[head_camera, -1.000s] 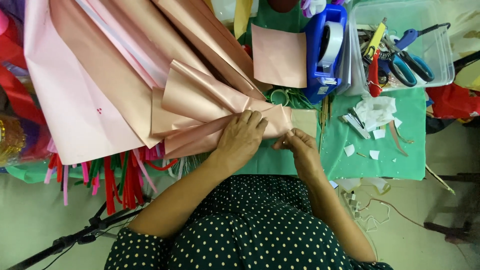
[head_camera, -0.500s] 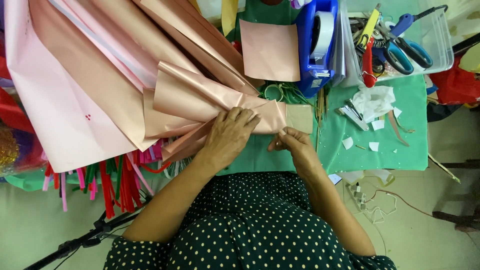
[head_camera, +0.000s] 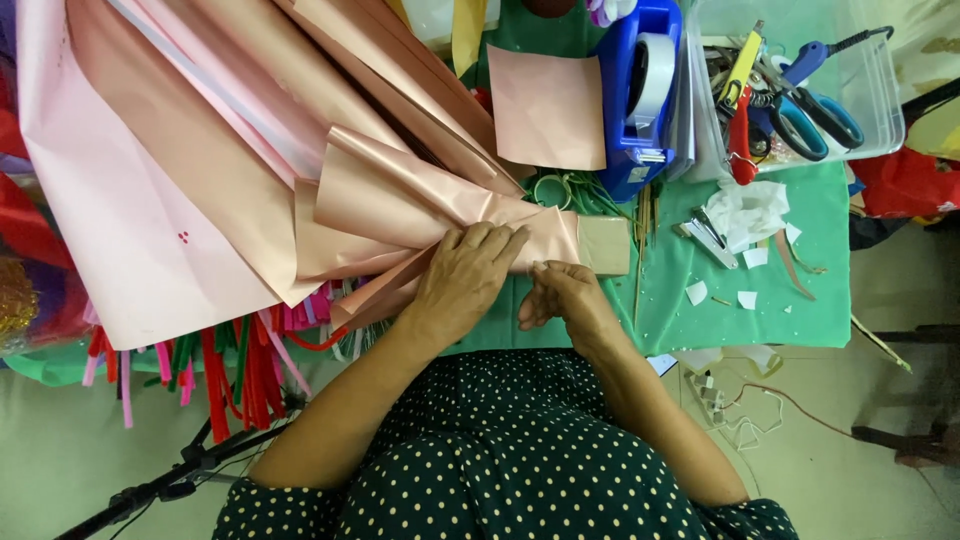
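A: Far left, a pale pink sheet (head_camera: 120, 220) hangs over the table edge; red and pink strips (head_camera: 230, 375) dangle beneath it.

B: Next over?

A: Rose-gold wrapping paper (head_camera: 400, 200), fanned wide at left, gathered to a narrow neck at centre on the green table cover (head_camera: 760, 320). The left hand (head_camera: 465, 280) lies palm down on that neck, fingers spread and pressing the folds flat; thumb side hidden, so I cannot tell whether it grips from beneath.

B: Right hand?

A: Right hand (head_camera: 560, 300) sits just beside the left, at the near edge of the neck, fingers curled with tips pinched at the paper's edge. What lies between the tips is too small to tell.

B: Beyond the hands?

A: A tan stub (head_camera: 605, 245) ends the bundle. Above it, a loose rose-gold square (head_camera: 548, 108), then a blue tape dispenser (head_camera: 640, 95). Far right, a clear tub (head_camera: 870, 110) holding blue-handled scissors (head_camera: 805, 115); white paper scraps (head_camera: 750, 210) lie below.
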